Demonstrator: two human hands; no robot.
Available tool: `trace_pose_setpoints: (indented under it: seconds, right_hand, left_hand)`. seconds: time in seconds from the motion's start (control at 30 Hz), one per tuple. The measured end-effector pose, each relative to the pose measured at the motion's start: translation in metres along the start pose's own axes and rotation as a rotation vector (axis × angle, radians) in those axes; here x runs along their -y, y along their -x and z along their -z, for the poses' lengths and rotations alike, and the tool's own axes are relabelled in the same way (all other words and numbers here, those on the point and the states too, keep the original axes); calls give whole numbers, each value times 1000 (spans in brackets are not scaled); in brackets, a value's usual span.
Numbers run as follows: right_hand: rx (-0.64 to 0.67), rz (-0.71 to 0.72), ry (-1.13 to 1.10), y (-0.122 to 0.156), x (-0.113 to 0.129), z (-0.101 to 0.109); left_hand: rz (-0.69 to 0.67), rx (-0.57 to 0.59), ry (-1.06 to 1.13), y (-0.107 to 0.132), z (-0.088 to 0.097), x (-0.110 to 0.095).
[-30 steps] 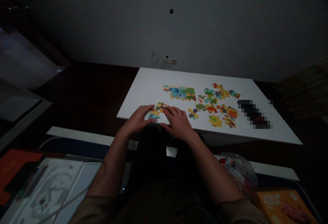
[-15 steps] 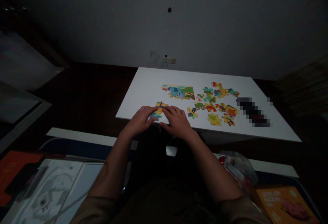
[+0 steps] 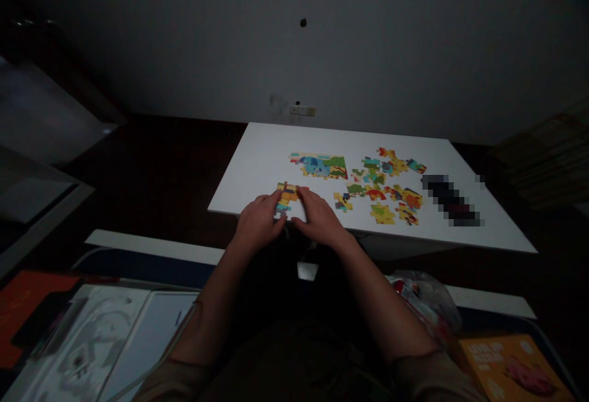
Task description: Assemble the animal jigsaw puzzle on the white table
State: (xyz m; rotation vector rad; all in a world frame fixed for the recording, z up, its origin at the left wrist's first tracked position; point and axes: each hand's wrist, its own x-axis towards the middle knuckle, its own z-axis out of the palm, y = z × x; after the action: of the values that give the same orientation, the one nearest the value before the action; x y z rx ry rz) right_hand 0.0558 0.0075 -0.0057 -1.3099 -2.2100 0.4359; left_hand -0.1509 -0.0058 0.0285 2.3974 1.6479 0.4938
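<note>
Both left hand and right hand with thumbs apart, fingers loosely curved against joined puzzle pieces

The person wears a top in a very dark tone, its front so deep in shadow that seams or prints cannot be made out. The left sleeve and right sleeve are short, a dull brownish olive, and end near the elbows. Beyond them the left forearm and right forearm are bare, as are the left hand and right hand. Clothing over the lap looks near black, its cut hidden.
</note>
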Motion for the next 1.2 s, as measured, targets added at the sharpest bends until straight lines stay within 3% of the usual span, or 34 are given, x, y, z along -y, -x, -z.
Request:
trace_pose_setpoints:
  seconds: [0.23, 0.43, 0.73, 1.2]
  right_hand:
    - [-31, -13, -77, 2, 0, 3]
    - [-159, -45, -234, 3, -8, 3]
    - [-136, -62, -166, 5, -5, 4]
    - [-59, -6, -44, 8, 0, 4]
  left_hand:
    - [77, 8, -83, 3, -3, -18]
    - [30, -11, -285, 5, 4, -33]
    - [-114, 19, -229, -1, 5, -22]
    - [-118, -8, -93, 6, -11, -19]
